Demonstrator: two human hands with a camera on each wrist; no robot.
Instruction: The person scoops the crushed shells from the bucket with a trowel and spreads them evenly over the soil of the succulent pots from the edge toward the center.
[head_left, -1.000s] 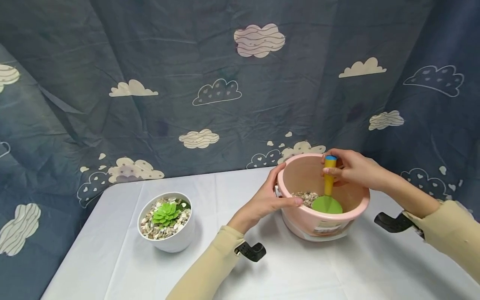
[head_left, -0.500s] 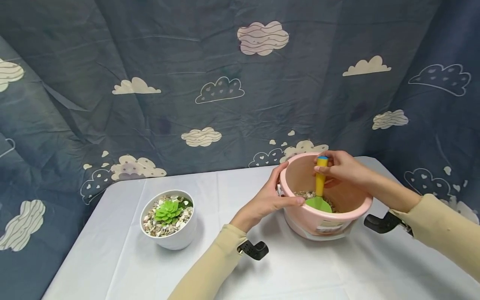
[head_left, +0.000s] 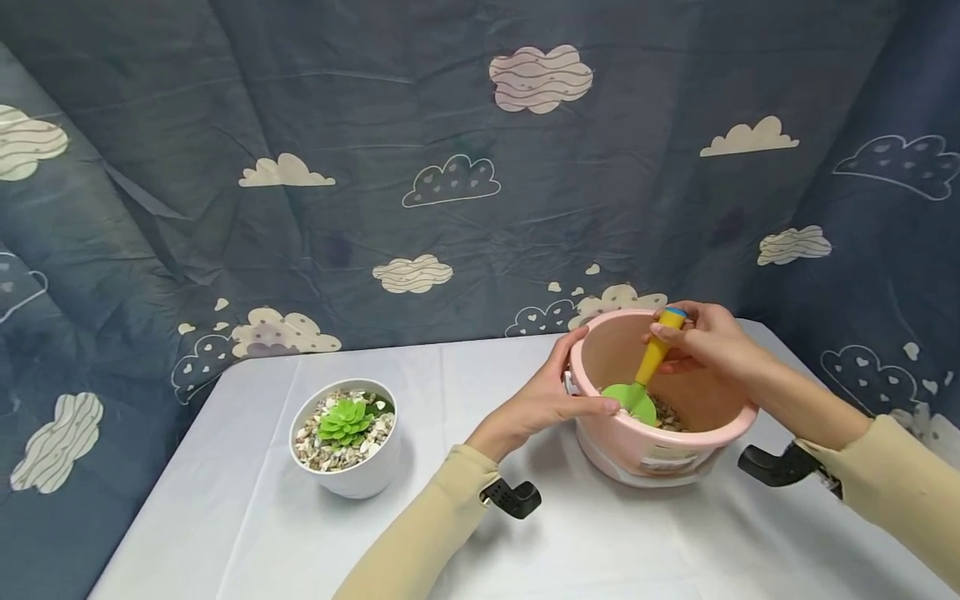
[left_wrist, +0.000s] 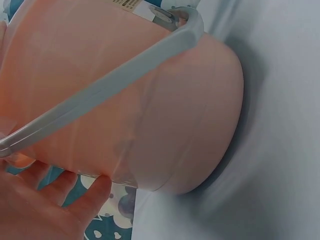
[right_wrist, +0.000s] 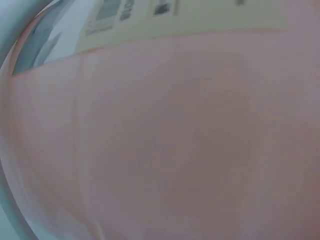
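Note:
A pink bucket (head_left: 618, 450) stands on the right side of the table with pebbly gravel (head_left: 669, 417) inside. My left hand (head_left: 532, 404) holds the bucket at its left side, thumb on the front rim; its fingers (left_wrist: 92, 202) lie against the outer wall in the left wrist view. Inside the bucket, a toy shovel (head_left: 652, 360) with a yellow handle, blue end and green blade slants down to the left. My right hand (head_left: 712, 342) grips the handle near its top. Some pale pebbles lie at the blade, by the left inner wall. The right wrist view is filled by the bucket's wall (right_wrist: 165, 135).
A white pot (head_left: 367, 477) with a green succulent (head_left: 345, 422) among pebbles stands on the left of the white-covered table (head_left: 262, 533). The bucket's pale handle (left_wrist: 105, 87) hangs along its outside. A dark cloud-patterned curtain (head_left: 442, 100) rises behind the table.
The shovel has gone from nearly upright to slanting, its blade moving left through the gravel toward the bucket's left wall. The left hand keeps its hold on the rim. The head view has shifted slightly.

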